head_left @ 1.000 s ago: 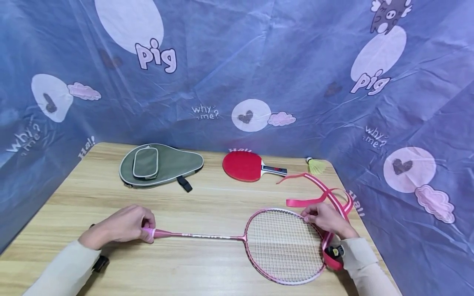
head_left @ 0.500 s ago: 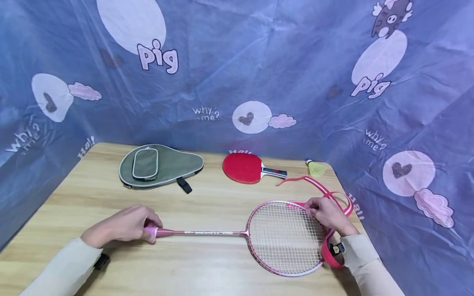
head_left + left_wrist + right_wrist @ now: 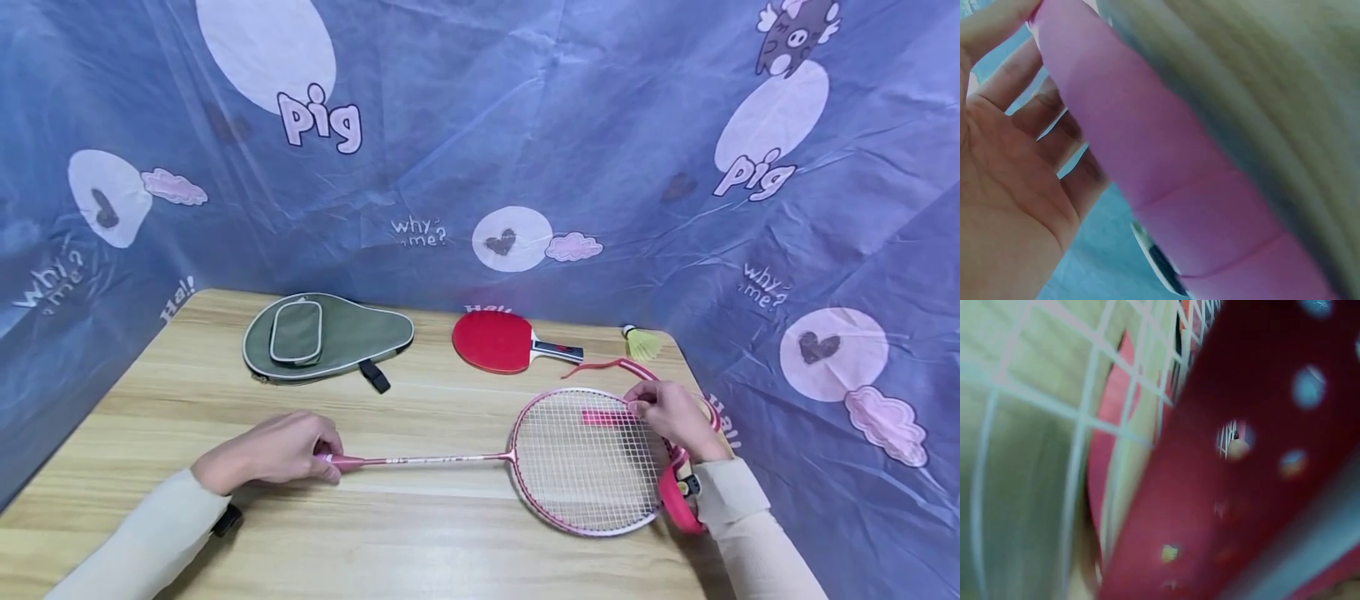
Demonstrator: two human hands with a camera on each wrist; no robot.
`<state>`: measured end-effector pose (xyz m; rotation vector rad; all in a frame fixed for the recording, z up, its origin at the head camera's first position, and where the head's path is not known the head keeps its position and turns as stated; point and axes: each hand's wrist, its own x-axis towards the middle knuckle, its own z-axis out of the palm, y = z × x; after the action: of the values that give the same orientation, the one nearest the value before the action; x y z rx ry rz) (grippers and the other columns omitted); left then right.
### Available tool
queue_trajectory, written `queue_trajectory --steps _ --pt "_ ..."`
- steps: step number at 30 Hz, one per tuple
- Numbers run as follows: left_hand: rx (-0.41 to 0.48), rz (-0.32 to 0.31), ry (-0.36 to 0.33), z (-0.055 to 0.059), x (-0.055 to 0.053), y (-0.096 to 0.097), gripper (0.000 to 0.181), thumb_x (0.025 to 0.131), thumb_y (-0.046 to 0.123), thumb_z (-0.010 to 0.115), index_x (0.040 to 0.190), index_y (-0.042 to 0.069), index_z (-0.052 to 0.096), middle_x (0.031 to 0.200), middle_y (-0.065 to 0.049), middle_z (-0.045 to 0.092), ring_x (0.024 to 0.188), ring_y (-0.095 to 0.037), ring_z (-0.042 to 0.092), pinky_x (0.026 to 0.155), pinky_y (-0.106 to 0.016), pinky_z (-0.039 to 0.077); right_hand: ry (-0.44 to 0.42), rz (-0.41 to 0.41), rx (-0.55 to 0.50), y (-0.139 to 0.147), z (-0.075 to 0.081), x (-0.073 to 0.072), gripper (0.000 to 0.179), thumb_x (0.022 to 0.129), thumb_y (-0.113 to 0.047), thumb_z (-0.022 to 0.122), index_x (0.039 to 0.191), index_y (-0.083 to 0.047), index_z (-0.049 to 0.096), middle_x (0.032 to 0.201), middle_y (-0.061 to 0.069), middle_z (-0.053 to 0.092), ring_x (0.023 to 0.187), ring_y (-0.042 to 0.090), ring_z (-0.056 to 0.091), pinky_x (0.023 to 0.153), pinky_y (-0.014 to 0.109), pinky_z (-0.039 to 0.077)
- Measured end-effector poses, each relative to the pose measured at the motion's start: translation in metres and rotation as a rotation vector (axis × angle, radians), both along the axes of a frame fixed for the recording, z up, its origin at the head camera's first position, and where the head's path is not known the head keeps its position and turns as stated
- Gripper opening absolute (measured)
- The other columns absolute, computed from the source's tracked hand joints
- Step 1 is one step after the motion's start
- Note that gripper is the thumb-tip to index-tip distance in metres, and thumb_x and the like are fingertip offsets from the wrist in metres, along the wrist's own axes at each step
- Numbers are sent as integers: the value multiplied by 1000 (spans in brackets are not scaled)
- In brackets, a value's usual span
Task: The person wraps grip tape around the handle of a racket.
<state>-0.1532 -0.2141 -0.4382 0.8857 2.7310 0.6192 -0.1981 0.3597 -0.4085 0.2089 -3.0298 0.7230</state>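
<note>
A pink-and-white badminton racket (image 3: 585, 462) lies across the head view, its strung head to the right. My left hand (image 3: 277, 448) holds its handle, and the left wrist view shows the pink wrapped grip (image 3: 1147, 137) beside my fingers. On the far right rim of the head, my right hand (image 3: 675, 417) pinches the frame between thumb and fingers. A pinkish-red strap (image 3: 681, 504) with a white stripe curves around by my right wrist. Its loose end shows through the strings. In the right wrist view a dark red band (image 3: 1210, 456) with holes crosses close to the lens.
Along the back of the wooden table (image 3: 420, 542) lie a green paddle case (image 3: 360, 329), a red table tennis paddle (image 3: 491, 342) and a yellow shuttlecock (image 3: 641, 342). A blue printed cloth (image 3: 390, 167) walls the back and sides.
Both hands have carried the racket away from me and slightly right. Its head now overlaps the strap's loose end, which lay beyond the rim before. Paddle, case and shuttlecock stay put.
</note>
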Motion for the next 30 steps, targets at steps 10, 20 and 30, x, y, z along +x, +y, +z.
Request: queue_trajectory --steps 10,20,30 --pt "-7 -79 -158 12 0 18 11 75 31 85 77 28 75 68 20 59 62 2 48 57 -19 40 98 -52 12 1 13 -8 8 91 -10 71 93 -14 77 80 2 73 69 10 55 64 26 42" --pt "60 -185 -370 20 -2 35 8 77 16 81 79 21 75 63 16 55 58 2 46 56 -17 40 311 -116 3 1 24 -18 6 92 -18 73 94 -19 79 88 4 79 71 0 57 67 24 44" --pt "163 -173 -413 21 2 37 2 85 20 78 87 20 77 66 15 60 58 3 48 54 -16 42 565 -421 -601 25 64 -5 21 94 -16 73 111 -5 78 89 -18 78 78 -14 64 75 5 45"
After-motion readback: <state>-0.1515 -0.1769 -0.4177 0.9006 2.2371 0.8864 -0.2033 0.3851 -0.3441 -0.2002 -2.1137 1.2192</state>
